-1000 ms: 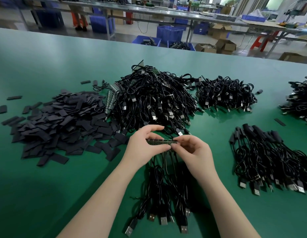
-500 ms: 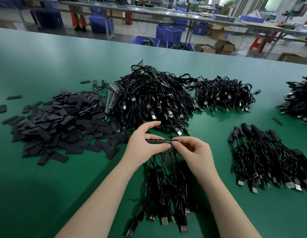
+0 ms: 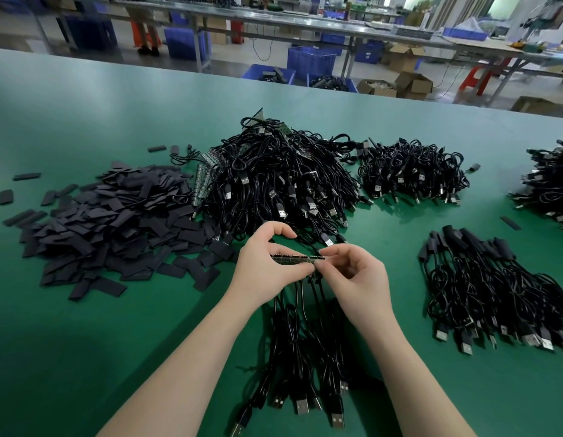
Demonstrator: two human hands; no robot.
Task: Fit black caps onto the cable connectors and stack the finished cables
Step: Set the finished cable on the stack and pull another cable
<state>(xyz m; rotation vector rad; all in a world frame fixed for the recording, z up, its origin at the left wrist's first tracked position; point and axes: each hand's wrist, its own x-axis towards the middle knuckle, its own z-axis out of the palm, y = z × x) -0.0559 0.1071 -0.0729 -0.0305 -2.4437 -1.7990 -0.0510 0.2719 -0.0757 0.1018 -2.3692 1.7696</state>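
Holding a thin strip (image 3: 294, 259) of small green boards between them, both hands worked above the green table (image 3: 84, 326). The left hand (image 3: 267, 269) gripped the strip's left part, thumb underneath and forefinger arched above it. The right hand (image 3: 355, 279) pinched the strip's right end between thumb and fingertips. Black cables (image 3: 300, 351) hung from the strip and trailed toward the person, their USB plugs (image 3: 305, 408) lying on the table between the forearms.

Left of the hands lay a wide heap of flat black caps (image 3: 116, 228), a few strays scattered at its edges. Behind the hands rose a large pile (image 3: 280, 184) of tangled black cables, with more green strips showing at its left side and top. A smaller pile (image 3: 412, 171) sat just right of it. Near the right hand, a flatter stack (image 3: 494, 291) of cables lay with capped ends pointing away and USB plugs toward the person. Another pile (image 3: 551, 181) was cut off by the right edge. Beyond the table stood benches, blue crates (image 3: 311, 63) and cardboard boxes (image 3: 412, 85).
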